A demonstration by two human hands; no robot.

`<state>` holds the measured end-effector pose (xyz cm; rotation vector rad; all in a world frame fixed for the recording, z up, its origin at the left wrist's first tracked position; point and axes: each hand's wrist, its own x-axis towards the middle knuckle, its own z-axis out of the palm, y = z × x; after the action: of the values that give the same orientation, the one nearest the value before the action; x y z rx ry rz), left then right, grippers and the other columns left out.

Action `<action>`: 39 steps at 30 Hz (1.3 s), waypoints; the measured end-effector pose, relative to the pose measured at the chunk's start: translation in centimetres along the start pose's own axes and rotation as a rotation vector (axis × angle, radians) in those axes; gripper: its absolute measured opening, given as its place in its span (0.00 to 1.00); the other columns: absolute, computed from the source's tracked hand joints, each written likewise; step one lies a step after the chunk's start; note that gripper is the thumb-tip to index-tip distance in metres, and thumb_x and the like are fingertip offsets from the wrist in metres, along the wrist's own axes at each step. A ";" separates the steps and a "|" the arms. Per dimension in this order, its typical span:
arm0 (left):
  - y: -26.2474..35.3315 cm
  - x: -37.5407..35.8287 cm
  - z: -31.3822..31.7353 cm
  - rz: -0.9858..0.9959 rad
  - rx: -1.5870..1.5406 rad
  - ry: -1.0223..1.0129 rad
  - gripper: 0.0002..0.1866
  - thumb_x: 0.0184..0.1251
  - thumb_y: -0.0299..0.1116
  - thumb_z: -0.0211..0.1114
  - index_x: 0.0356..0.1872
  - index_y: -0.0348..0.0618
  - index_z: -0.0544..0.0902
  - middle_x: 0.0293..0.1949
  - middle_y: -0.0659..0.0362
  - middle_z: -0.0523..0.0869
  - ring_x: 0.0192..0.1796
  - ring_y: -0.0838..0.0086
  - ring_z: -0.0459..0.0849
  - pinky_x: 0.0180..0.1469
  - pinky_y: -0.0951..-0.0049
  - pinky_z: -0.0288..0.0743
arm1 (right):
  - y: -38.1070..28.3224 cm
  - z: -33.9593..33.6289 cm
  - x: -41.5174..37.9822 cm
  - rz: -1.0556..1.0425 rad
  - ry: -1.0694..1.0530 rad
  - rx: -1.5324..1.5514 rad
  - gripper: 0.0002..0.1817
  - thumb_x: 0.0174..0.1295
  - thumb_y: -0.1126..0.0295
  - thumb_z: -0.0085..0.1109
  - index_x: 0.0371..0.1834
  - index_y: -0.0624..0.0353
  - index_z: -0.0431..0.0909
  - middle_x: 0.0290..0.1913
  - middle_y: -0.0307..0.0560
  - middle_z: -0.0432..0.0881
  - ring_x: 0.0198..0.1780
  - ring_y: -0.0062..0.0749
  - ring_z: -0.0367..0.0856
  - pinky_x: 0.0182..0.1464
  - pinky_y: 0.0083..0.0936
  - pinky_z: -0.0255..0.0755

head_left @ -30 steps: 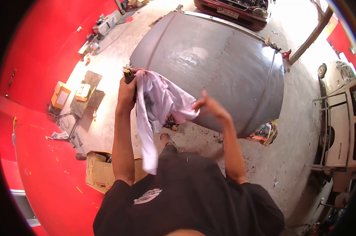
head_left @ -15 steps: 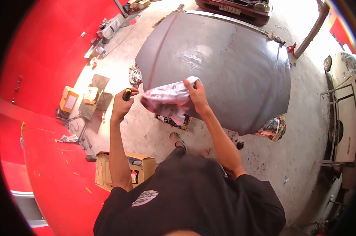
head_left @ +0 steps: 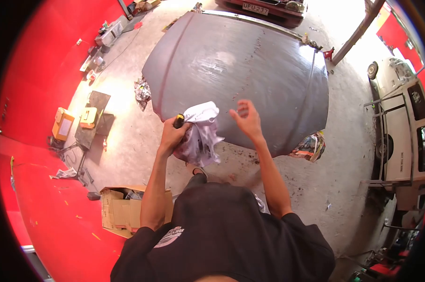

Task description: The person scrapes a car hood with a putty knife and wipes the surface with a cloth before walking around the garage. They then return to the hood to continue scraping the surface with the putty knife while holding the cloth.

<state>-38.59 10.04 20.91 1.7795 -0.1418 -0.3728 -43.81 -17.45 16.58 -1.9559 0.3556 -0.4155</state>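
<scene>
My left hand [head_left: 173, 136] grips a small black tool with a yellow band [head_left: 178, 121] and a bunched white cloth with pink stains [head_left: 200, 133], which hangs down from my fist. My right hand [head_left: 245, 118] is raised beside the cloth with fingers spread and holds nothing. Both hands hover at the near edge of a large grey car hood [head_left: 240, 70] that lies flat in front of me.
A cardboard box [head_left: 121, 209] stands by my left leg. Yellow cases [head_left: 62, 124] and metal plates lie on the concrete floor at left, along a red wall [head_left: 48, 56]. Crumpled rags [head_left: 310, 146] sit under the hood's right corner. A white vehicle [head_left: 403, 127] is parked at right.
My right hand has let go of the cloth and opened. The cloth is now bunched in my left hand together with the tool.
</scene>
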 end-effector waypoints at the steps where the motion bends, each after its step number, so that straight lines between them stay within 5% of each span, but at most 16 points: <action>1: 0.0 0.1 0.7 -0.023 0.041 -0.023 0.05 0.66 0.28 0.69 0.35 0.36 0.84 0.21 0.67 0.78 0.21 0.84 0.73 0.22 0.76 0.66 | 2.9 1.3 -1.0 0.142 -0.171 0.020 0.29 0.63 0.49 0.70 0.58 0.59 0.77 0.47 0.45 0.85 0.42 0.29 0.84 0.42 0.28 0.78; 4: -1.1 0.6 4.2 0.056 0.188 -0.195 0.11 0.65 0.34 0.71 0.39 0.37 0.84 0.21 0.60 0.81 0.23 0.81 0.76 0.27 0.74 0.72 | 4.2 3.7 -6.3 0.713 -0.704 0.490 0.37 0.66 0.35 0.57 0.67 0.53 0.73 0.56 0.42 0.82 0.50 0.33 0.83 0.49 0.32 0.80; 7: 0.8 -0.6 6.2 0.265 0.498 -0.504 0.13 0.63 0.37 0.73 0.40 0.37 0.86 0.27 0.56 0.84 0.31 0.80 0.79 0.37 0.70 0.74 | 5.2 8.1 -10.3 0.764 -0.664 1.540 0.42 0.68 0.28 0.42 0.69 0.52 0.70 0.64 0.48 0.78 0.62 0.37 0.79 0.61 0.37 0.77; 11: 0.2 -0.9 3.8 0.201 0.199 -0.327 0.10 0.68 0.35 0.70 0.38 0.36 0.87 0.29 0.60 0.87 0.30 0.79 0.80 0.36 0.72 0.75 | 2.9 7.0 -8.4 0.686 -0.367 1.604 0.29 0.75 0.46 0.47 0.66 0.58 0.72 0.58 0.45 0.81 0.59 0.35 0.81 0.62 0.37 0.78; 14: 0.2 0.7 -1.9 -0.058 0.164 -0.008 0.16 0.74 0.40 0.66 0.39 0.34 0.86 0.31 0.60 0.87 0.28 0.80 0.80 0.33 0.74 0.76 | 3.7 5.8 -6.1 0.725 -0.146 1.101 0.18 0.69 0.57 0.59 0.50 0.62 0.79 0.40 0.43 0.85 0.35 0.28 0.86 0.38 0.28 0.84; 17: -3.9 3.7 -6.9 0.058 -0.237 0.229 0.20 0.77 0.48 0.62 0.33 0.39 0.78 0.24 0.63 0.77 0.24 0.79 0.74 0.29 0.74 0.72 | 7.4 6.5 -5.4 0.747 -0.153 1.015 0.17 0.65 0.59 0.65 0.44 0.63 0.81 0.32 0.40 0.84 0.25 0.23 0.82 0.27 0.23 0.77; 20: -5.0 7.1 -9.1 -0.015 -0.726 0.265 0.25 0.78 0.54 0.58 0.25 0.48 0.67 0.19 0.66 0.64 0.20 0.79 0.64 0.26 0.73 0.66 | 8.8 6.8 -6.4 0.877 -0.120 0.956 0.21 0.66 0.55 0.64 0.52 0.61 0.78 0.34 0.43 0.84 0.27 0.26 0.82 0.29 0.29 0.79; 21: -5.3 8.3 -8.8 -0.010 -0.833 0.266 0.26 0.77 0.56 0.57 0.24 0.50 0.66 0.19 0.67 0.61 0.20 0.79 0.61 0.27 0.73 0.65 | 7.2 6.5 -6.7 0.884 0.025 0.872 0.17 0.64 0.58 0.67 0.43 0.63 0.82 0.29 0.39 0.82 0.23 0.21 0.79 0.24 0.25 0.74; 24: -8.5 12.8 -7.0 -0.077 -0.909 0.276 0.26 0.77 0.57 0.57 0.25 0.50 0.66 0.20 0.67 0.63 0.22 0.78 0.63 0.28 0.73 0.66 | 2.8 5.0 -8.1 0.963 0.210 1.010 0.18 0.64 0.57 0.68 0.45 0.62 0.82 0.28 0.38 0.82 0.22 0.19 0.78 0.23 0.24 0.74; 26: -12.2 16.3 -5.6 -0.060 -0.840 0.236 0.26 0.76 0.58 0.57 0.29 0.45 0.73 0.24 0.64 0.72 0.28 0.76 0.72 0.31 0.71 0.70 | 7.1 4.8 -10.7 1.015 0.319 0.872 0.18 0.63 0.57 0.69 0.46 0.61 0.83 0.28 0.37 0.82 0.21 0.19 0.77 0.23 0.22 0.73; 28: -12.8 18.3 -3.2 -0.012 -0.722 0.237 0.27 0.75 0.60 0.56 0.34 0.42 0.78 0.27 0.62 0.77 0.31 0.75 0.76 0.34 0.70 0.73 | 8.6 4.2 -13.4 0.999 0.495 0.796 0.16 0.62 0.54 0.68 0.35 0.57 0.83 0.21 0.34 0.76 0.16 0.18 0.73 0.18 0.22 0.69; 29: -13.1 19.5 -3.1 -0.054 -0.670 0.248 0.28 0.75 0.60 0.56 0.36 0.40 0.80 0.27 0.61 0.78 0.30 0.75 0.77 0.33 0.71 0.74 | 10.3 2.7 -15.5 1.081 0.492 0.703 0.21 0.61 0.53 0.69 0.43 0.60 0.85 0.29 0.40 0.83 0.26 0.25 0.82 0.30 0.30 0.79; 31: -14.0 21.0 -3.4 -0.136 -0.564 0.273 0.31 0.74 0.61 0.56 0.41 0.37 0.83 0.26 0.60 0.80 0.27 0.75 0.79 0.31 0.72 0.76 | 10.0 0.6 -18.3 1.091 0.622 0.655 0.24 0.61 0.51 0.68 0.47 0.63 0.84 0.33 0.42 0.85 0.28 0.27 0.83 0.33 0.30 0.80; 32: -14.4 21.2 -4.5 -0.110 -0.317 0.226 0.31 0.74 0.62 0.56 0.42 0.37 0.84 0.25 0.61 0.80 0.24 0.76 0.78 0.29 0.74 0.76 | 10.1 0.4 -19.7 1.072 0.745 0.702 0.24 0.60 0.50 0.67 0.44 0.61 0.81 0.29 0.39 0.79 0.23 0.24 0.77 0.26 0.26 0.75; 34: -14.9 21.8 -7.4 -0.043 0.180 0.127 0.33 0.74 0.62 0.56 0.44 0.36 0.85 0.23 0.61 0.80 0.18 0.77 0.75 0.24 0.77 0.75 | 12.1 -0.8 -23.2 1.076 0.872 0.702 0.31 0.59 0.49 0.67 0.53 0.66 0.80 0.38 0.47 0.82 0.32 0.32 0.83 0.35 0.32 0.80; 39: -12.2 19.6 -10.0 -0.229 -0.167 0.052 0.20 0.72 0.47 0.67 0.46 0.36 0.84 0.26 0.56 0.85 0.22 0.74 0.84 0.24 0.74 0.84 | 17.3 -2.0 -30.7 1.223 1.050 0.613 0.39 0.56 0.47 0.69 0.59 0.71 0.76 0.50 0.53 0.82 0.48 0.40 0.84 0.49 0.35 0.79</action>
<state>-18.15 16.52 7.72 1.6421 0.1284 -0.4873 -73.21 -12.87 -2.36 -0.5349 1.7105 -0.5767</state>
